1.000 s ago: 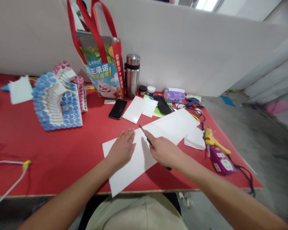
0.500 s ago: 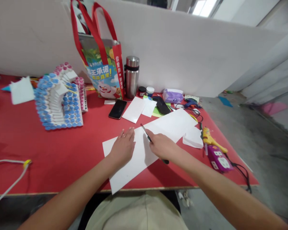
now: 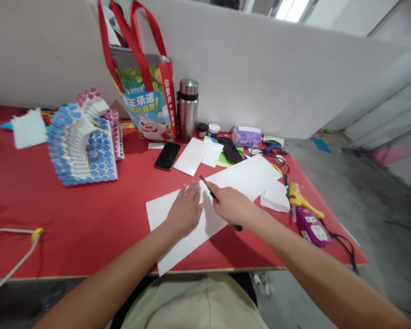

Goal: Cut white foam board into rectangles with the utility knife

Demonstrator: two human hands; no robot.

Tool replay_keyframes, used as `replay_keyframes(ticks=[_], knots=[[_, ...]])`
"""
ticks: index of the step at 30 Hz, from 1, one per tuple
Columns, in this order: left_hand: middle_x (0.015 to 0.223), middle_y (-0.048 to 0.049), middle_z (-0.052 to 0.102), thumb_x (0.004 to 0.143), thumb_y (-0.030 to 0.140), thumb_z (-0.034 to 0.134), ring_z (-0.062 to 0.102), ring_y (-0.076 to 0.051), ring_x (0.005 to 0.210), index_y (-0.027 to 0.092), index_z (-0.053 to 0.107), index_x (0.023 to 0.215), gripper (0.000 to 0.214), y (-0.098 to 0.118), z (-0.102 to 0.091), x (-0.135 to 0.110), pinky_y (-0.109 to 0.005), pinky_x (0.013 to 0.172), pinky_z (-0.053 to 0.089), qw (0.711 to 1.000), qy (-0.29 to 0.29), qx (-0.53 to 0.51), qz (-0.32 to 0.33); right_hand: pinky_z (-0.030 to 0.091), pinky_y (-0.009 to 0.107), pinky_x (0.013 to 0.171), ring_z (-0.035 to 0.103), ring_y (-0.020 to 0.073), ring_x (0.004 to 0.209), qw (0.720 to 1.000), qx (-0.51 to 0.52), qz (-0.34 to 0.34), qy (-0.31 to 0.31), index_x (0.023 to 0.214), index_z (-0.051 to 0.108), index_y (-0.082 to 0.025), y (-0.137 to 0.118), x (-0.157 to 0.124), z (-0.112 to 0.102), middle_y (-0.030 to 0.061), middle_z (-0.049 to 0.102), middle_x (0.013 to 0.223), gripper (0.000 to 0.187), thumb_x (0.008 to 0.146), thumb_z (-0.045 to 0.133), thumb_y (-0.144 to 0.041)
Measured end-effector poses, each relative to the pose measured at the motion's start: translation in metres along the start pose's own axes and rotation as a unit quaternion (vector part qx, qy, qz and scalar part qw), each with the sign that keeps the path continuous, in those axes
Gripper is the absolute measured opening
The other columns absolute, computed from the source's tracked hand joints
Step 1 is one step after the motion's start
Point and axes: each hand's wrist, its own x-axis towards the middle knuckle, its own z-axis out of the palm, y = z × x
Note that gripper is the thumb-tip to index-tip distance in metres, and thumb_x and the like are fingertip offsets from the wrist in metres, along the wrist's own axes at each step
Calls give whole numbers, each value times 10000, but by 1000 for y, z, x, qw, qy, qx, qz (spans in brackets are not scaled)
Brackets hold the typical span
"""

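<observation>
A long white sheet (image 3: 173, 242) of paper or thin card lies slantwise on the red table. My left hand (image 3: 186, 212) rests flat on it, fingers stretched out, with a ring on one finger. Closed around a slim knife (image 3: 210, 191) is my right hand (image 3: 233, 205). The dark blade points up and left over the sheet, close to my left fingertips, and the black handle end sticks out below my palm. Whether the blade touches the sheet I cannot tell.
Behind the sheet are a phone (image 3: 167, 156), a white card (image 3: 192, 156), a steel flask (image 3: 188, 109) and a shopping bag (image 3: 149, 107). A blue-capped paper model (image 3: 84, 148) stands left. At right lie a yellow glue gun (image 3: 303, 202) and a purple power socket (image 3: 313, 228).
My left hand has slid right along the sheet, closer to the knife. My right hand, still gripping the knife, has barely moved. The sheet lies almost as before.
</observation>
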Motion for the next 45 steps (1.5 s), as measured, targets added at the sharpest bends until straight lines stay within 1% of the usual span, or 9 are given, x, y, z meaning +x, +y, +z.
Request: replay_keyframes(ticks=[3, 5, 10, 15, 21, 27, 34, 38, 45], knots=[[1564, -231, 415, 1043, 313, 276, 349, -319, 1485, -5, 428, 1464, 549, 1, -2, 1, -495, 1224, 253, 1000, -10, 6, -4, 424, 336, 701, 687, 304, 944, 1000, -16, 1, 0, 1561, 350, -125, 1, 3, 6, 198, 719, 1071, 650, 922, 407, -229], [1559, -230, 423, 1038, 312, 286, 358, -323, 1480, 9, 431, 1467, 545, 1, -3, 3, -503, 1215, 263, 1000, -10, 4, -6, 434, 342, 712, 689, 310, 952, 1000, -31, 1, 7, 1571, 332, -136, 2, 4, 9, 194, 721, 1070, 658, 924, 409, -230], [1531, -243, 455, 1014, 313, 336, 408, -346, 1443, 13, 424, 1468, 551, 0, -5, 6, -522, 1176, 304, 1000, -14, -10, -9, 442, 339, 710, 696, 303, 940, 999, -38, 3, 8, 1573, 322, -161, 3, 3, 8, 184, 722, 1067, 654, 928, 409, -225], [1522, -250, 461, 1010, 310, 352, 432, -350, 1419, -1, 417, 1468, 558, 0, -7, 7, -507, 1154, 326, 1000, -13, -13, -16, 442, 341, 712, 692, 296, 932, 1000, -26, -1, 7, 1579, 305, -163, 2, 2, 9, 180, 723, 1059, 647, 942, 394, -234], [1538, -238, 449, 1017, 323, 337, 422, -346, 1426, 5, 420, 1472, 561, -1, -5, 6, -499, 1158, 319, 1000, -11, -8, -12, 458, 358, 723, 694, 309, 936, 999, -39, -3, 6, 1575, 324, -127, 1, 3, 9, 206, 714, 1065, 655, 931, 394, -225], [1556, -205, 439, 1007, 317, 358, 435, -326, 1420, 61, 384, 1509, 564, -1, -3, 6, -484, 1148, 330, 1000, 2, -6, -14, 474, 361, 699, 705, 314, 901, 999, -44, -9, -1, 1559, 345, -82, -5, 0, 8, 213, 720, 971, 637, 938, 357, -220], [1542, -213, 453, 1015, 315, 337, 424, -328, 1416, 25, 391, 1494, 563, 1, -2, 8, -483, 1139, 340, 1000, 1, 14, -12, 493, 377, 723, 705, 334, 944, 998, -59, -15, -20, 1553, 358, -71, -5, -20, 4, 221, 716, 1040, 655, 905, 375, -173], [1542, -211, 454, 1021, 317, 312, 420, -323, 1415, 12, 406, 1485, 563, 1, -1, 7, -477, 1146, 335, 1000, 2, 21, -12, 480, 370, 689, 707, 341, 914, 997, -66, -21, -37, 1563, 350, -74, -3, -37, 5, 221, 717, 1009, 702, 869, 409, -158], [1554, -210, 438, 1016, 311, 317, 414, -332, 1418, 11, 403, 1491, 569, 3, -3, 7, -479, 1146, 328, 1000, -9, 15, -25, 359, 318, 568, 685, 293, 752, 994, -75, -22, -81, 1602, 261, -89, 3, -84, 15, 164, 712, 883, 790, 836, 446, -141]])
